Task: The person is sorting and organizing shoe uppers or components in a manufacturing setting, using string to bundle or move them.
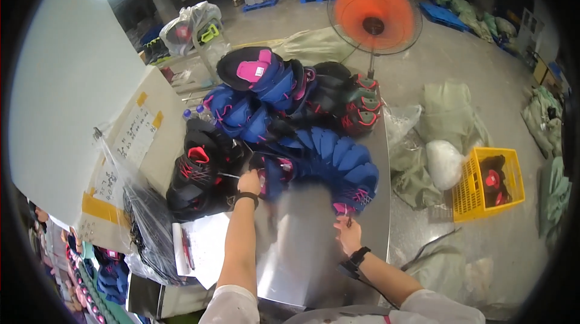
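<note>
My left hand (249, 183) is closed at the near end of a dark navy and pink shoe upper (277, 173). A thin pale rod-like tool (228, 175) sticks out leftward from its fingers. To the right, my right hand (348, 234) pinches at the pink edge of a blue shoe upper (353, 196); a small dark bit shows at the fingertips, too small to name. Behind that upper, several blue shoe uppers (329, 147) overlap in a curved fan on the metal table (290, 251). Black shoe uppers with red laces (196, 170) lie left of my left hand.
More blue and pink uppers (260, 76) are heaped at the back, beside grey-black ones (362, 106). White paper (208, 245) and pens lie by my left forearm. An orange fan (374, 19) stands beyond the table; a yellow crate (486, 185) and sacks (447, 112) are on the right.
</note>
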Tool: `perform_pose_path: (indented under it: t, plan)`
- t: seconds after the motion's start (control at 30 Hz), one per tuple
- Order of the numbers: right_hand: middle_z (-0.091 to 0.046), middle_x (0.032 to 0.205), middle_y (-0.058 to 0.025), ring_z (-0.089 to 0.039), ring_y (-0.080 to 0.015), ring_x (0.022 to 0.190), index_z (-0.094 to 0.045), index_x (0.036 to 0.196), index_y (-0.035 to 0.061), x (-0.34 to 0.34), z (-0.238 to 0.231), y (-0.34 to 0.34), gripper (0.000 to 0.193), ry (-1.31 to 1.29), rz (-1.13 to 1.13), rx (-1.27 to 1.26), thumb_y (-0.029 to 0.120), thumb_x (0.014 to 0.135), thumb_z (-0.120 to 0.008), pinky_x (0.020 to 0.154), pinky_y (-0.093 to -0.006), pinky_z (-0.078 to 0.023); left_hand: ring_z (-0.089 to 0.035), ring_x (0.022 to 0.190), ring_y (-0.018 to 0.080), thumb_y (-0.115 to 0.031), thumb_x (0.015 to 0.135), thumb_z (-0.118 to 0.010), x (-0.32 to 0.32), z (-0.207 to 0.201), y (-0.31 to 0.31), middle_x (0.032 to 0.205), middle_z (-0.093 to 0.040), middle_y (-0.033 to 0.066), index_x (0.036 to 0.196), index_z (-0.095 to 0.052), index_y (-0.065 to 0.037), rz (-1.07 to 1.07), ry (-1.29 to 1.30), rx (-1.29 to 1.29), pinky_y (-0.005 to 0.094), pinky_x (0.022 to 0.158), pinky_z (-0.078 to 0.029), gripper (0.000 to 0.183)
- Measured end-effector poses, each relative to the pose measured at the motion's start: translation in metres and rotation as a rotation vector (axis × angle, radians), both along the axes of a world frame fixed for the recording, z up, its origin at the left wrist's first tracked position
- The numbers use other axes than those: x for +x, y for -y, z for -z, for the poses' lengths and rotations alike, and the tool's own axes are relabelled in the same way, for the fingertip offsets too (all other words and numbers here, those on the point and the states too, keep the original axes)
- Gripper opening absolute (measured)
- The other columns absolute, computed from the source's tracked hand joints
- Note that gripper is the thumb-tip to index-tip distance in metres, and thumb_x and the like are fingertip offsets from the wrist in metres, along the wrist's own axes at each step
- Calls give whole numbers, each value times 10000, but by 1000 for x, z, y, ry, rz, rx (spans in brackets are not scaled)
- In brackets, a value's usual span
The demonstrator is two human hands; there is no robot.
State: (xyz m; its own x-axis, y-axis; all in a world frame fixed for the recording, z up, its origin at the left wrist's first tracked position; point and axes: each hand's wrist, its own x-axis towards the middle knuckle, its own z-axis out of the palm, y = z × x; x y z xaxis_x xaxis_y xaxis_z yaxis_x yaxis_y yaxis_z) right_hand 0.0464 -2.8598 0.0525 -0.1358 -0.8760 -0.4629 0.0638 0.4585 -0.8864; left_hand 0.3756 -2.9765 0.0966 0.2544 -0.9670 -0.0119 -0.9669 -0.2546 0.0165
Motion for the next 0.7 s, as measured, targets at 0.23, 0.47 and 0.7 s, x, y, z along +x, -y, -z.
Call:
perform_pose_path:
  t: [0.23, 0.47, 0.7]
  plan:
    - [-486, 658, 22, -442, -60, 483, -518, 819, 89, -32, -28, 32, 62, 452, 13, -29, 91, 826, -580, 388, -201, -324, -585, 671, 257, -298, 879, -455, -30, -44, -32, 715, -610, 86, 797, -586, -69, -104, -667, -408, 387, 581, -463, 277]
    - [-365, 495, 32, -340, -50, 412, -518, 726, 83, -130, -145, 74, 107, 443, -317, -428, 107, 826, -549, 367, -204, -227, -514, 675, 90, -253, 920, -439, -91, -125, -185, 853, -603, 53, 793, -548, -77, -239, -1797, -736, 202, 545, -405, 243]
    - [-318, 568, 33, -307, -32, 413, -423, 1073, 20, -80, -251, -60, 279, 872, -963, -862, 52, 829, -555, 340, -160, -231, -560, 836, 164, -229, 927, -427, -222, -213, -563, 1043, -586, 108, 842, -507, -58, -599, -1846, -1230, 299, 763, -452, 208]
